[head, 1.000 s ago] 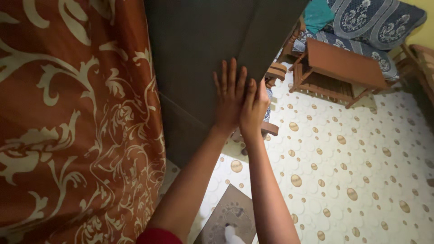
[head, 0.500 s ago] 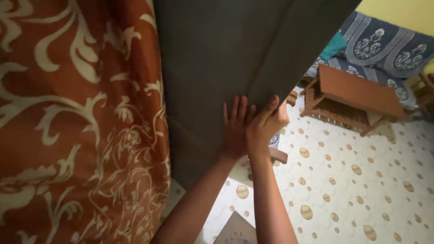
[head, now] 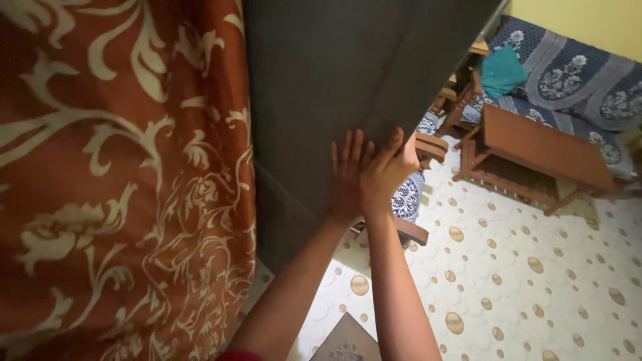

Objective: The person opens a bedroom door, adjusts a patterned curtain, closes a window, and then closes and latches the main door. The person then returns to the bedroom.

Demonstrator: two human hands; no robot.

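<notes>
Both hands slightly higher, left hand (head: pixel 348 175) flat, right hand (head: pixel 386 175) fingers clamped on dark panel (head: pixel 348 73) edge

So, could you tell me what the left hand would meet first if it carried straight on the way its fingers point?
Only more of the dark grey door: the left hand lies flat on it, fingers pointing up along its surface.

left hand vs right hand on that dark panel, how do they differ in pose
The left hand lies flat against the face of the dark panel, fingers straight and pointing up. The right hand curls round the panel's lower edge, fingers bent over it. The left sits further in on the panel; the right is at its edge. Both are bare, side by side, and touch the panel.
</notes>
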